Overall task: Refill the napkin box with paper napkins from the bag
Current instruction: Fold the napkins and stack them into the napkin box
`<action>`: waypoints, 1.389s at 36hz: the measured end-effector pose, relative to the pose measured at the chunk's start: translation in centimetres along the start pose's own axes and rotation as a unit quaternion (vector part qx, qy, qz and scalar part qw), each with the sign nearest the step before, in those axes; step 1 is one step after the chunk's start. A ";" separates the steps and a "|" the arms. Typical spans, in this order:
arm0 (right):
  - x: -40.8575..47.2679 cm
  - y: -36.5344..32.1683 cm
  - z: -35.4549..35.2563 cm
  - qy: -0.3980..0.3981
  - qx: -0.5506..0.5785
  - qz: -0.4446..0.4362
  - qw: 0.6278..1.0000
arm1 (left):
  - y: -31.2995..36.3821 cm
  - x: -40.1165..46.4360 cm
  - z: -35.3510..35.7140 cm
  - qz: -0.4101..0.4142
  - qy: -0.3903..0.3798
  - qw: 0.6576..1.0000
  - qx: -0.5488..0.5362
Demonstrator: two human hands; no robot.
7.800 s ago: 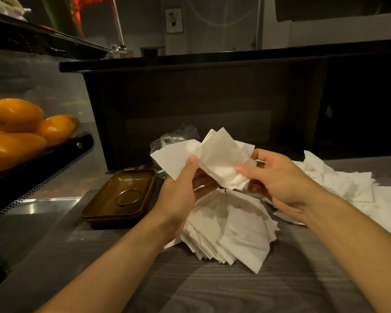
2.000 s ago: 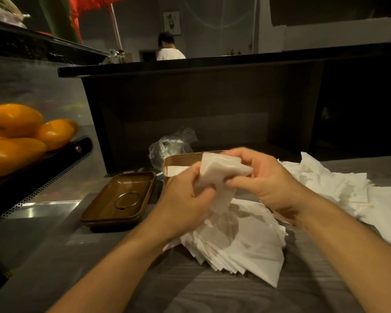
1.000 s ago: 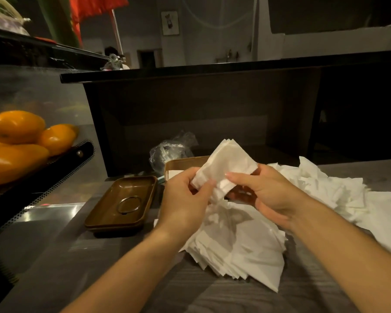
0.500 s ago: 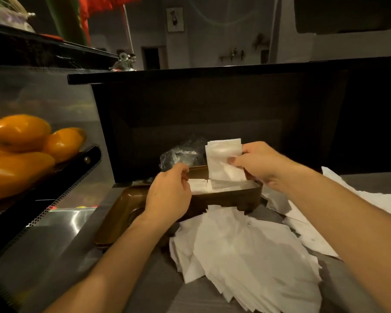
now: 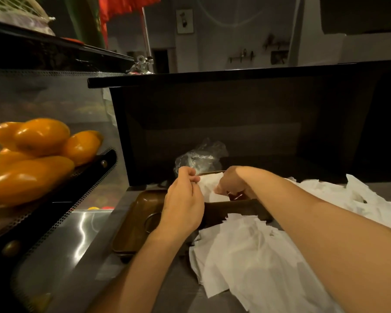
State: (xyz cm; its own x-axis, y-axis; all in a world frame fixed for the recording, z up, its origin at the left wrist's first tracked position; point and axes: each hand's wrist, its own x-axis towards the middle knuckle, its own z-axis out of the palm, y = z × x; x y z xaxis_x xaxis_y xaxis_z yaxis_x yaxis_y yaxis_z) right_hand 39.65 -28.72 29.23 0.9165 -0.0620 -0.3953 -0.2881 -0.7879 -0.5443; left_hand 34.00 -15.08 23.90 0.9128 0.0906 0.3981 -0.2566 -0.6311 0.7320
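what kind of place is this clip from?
Likely a cafe or small restaurant service counter: a raised dark counter ledge fronts the worktop, mangoes sit in a perforated metal display rack, and both hands work at a brown napkin box being restocked.

No readable text, label, brand, number or sign shows on anything in this dim view.

Brown napkin box (image 5: 237, 208) on the counter, open, white napkins (image 5: 209, 188) inside. Loose white napkin pile (image 5: 246, 260) just in front. Crinkly clear bag (image 5: 201, 154) behind.
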 end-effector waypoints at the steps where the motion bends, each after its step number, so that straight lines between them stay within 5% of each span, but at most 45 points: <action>1: 0.1 0.0 0.1 0.006 -0.013 -0.005 1.000 | 0.0 -0.1 0.0 0.007 -0.002 1.000 0.010; 5: -0.2 0.4 0.0 0.031 -0.070 -0.041 0.996 | 0.1 -0.5 -0.3 0.091 -0.016 0.989 0.113; 10: -0.6 1.2 -0.9 0.190 -0.144 -0.053 0.970 | -0.1 -0.8 -0.3 0.120 -0.056 0.971 0.199; 15: -1.3 1.1 -0.3 0.023 -0.040 -0.081 0.996 | 0.0 -0.9 -0.1 0.121 -0.063 0.965 0.223; 19: -2.7 1.1 -0.5 -0.007 -0.024 -0.128 0.991 | 0.4 -0.9 -0.4 0.126 -0.086 0.957 0.248; 24: -3.8 3.2 -1.9 0.122 -0.042 -0.237 0.963 | 1.3 -0.9 -0.8 0.126 -0.118 0.947 0.272; 27: -5.5 5.1 -2.6 0.157 0.011 -0.312 0.937 | 1.1 -0.9 -0.7 0.162 -0.067 0.953 0.245; 34: -9.9 9.3 -2.9 0.023 -0.005 -0.323 0.946 | 4.6 -2.6 0.0 0.197 0.071 0.978 0.023; 40: -12.3 11.6 -2.9 -0.106 -0.162 -0.260 0.946 | 7.4 -5.2 0.9 0.206 -0.057 0.976 -0.045; 45: -14.2 14.0 -3.8 -0.140 -0.208 -0.235 0.939 | 7.2 -7.2 2.6 0.141 -0.157 0.976 -0.049; 50: -13.6 15.4 -3.1 -0.110 -0.218 -0.233 0.941 | 6.1 -8.0 3.5 0.151 -0.171 0.974 0.013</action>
State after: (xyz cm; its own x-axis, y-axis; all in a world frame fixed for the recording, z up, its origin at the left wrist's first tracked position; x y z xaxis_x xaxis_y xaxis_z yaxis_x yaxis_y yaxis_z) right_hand 23.57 -41.91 28.55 0.8214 0.4434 -0.3588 0.3166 -0.8777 -0.3597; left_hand 26.26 -22.35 23.19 0.8501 -0.3609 0.3834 -0.5262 -0.6092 0.5933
